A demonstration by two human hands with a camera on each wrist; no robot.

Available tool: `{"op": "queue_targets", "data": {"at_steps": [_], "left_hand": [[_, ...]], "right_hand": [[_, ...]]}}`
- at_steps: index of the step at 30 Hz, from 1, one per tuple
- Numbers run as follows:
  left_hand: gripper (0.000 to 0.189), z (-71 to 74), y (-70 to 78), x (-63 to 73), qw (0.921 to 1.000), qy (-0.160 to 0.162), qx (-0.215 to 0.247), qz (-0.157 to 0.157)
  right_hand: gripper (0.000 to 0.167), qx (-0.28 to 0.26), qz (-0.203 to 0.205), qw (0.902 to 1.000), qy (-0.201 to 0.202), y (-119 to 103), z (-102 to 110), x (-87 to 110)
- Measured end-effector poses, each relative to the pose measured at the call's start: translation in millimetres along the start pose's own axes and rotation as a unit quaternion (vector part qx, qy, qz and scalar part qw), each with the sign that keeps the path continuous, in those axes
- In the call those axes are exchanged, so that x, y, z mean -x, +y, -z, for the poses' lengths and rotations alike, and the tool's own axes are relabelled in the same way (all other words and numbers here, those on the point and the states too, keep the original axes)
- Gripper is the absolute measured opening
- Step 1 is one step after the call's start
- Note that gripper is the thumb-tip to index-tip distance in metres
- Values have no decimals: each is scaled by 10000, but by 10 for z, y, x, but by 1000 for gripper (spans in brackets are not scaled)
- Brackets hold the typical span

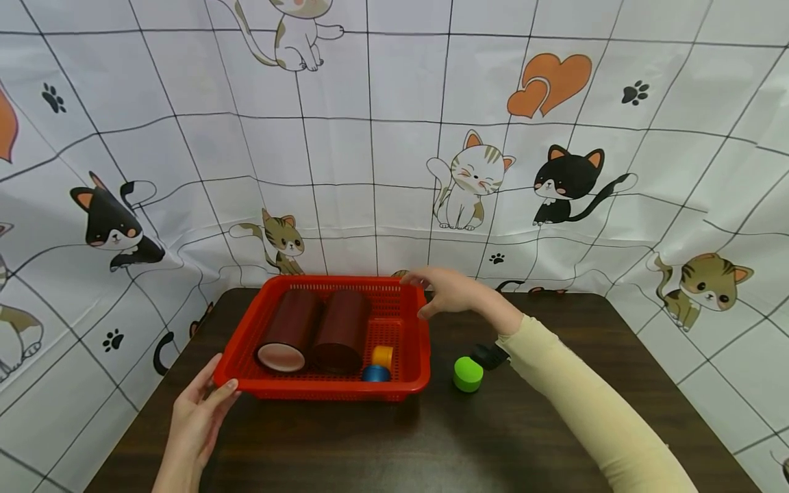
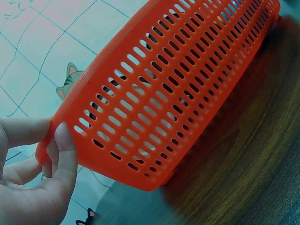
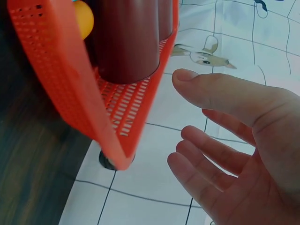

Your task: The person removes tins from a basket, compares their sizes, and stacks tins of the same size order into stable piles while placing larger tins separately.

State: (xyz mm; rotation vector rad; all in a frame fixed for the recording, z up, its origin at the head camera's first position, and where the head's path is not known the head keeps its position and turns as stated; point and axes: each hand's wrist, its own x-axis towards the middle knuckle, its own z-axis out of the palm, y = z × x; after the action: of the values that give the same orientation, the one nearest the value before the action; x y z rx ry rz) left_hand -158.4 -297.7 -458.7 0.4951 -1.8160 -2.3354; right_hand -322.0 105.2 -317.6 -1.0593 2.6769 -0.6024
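Note:
A red plastic basket [image 1: 308, 390] with slotted walls stands on the dark table. My left hand [image 1: 196, 419] grips its near left corner, thumb [image 2: 65, 140] on the outer wall and fingers at the rim. Beside the far right corner is my right hand [image 1: 453, 293], thumb and fingers spread apart; the right wrist view shows a gap between them and the basket. Two dark brown cylinders [image 1: 342, 325] lie side by side inside, the left one with a pale pinkish end. Near the basket's front right are a small yellow piece [image 1: 383, 356] and a blue piece [image 1: 376, 373].
A small bright green round piece [image 1: 468, 374] sits on the table right of the basket, below my right forearm. The brown wooden table [image 1: 345, 452] meets a white wall covering [image 1: 394, 150] with grid lines and cartoon cats. A black device [image 1: 489, 356] is at my right wrist.

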Motion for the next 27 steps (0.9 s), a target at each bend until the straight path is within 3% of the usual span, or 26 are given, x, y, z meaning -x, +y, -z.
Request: {"op": "queue_targets", "data": {"at_steps": [5, 18, 27], "left_hand": [[73, 0, 10, -1, 10000, 31, -51, 43], [74, -16, 21, -11, 10000, -59, 22, -20], [74, -8, 21, 0, 10000, -12, -3, 57]], "right_hand": [[64, 256, 124, 9996, -35, -101, -11, -111], [58, 303, 439, 9983, -233, -270, -143, -357], [54, -20, 226, 9997, -70, -323, -233, -418]]}}
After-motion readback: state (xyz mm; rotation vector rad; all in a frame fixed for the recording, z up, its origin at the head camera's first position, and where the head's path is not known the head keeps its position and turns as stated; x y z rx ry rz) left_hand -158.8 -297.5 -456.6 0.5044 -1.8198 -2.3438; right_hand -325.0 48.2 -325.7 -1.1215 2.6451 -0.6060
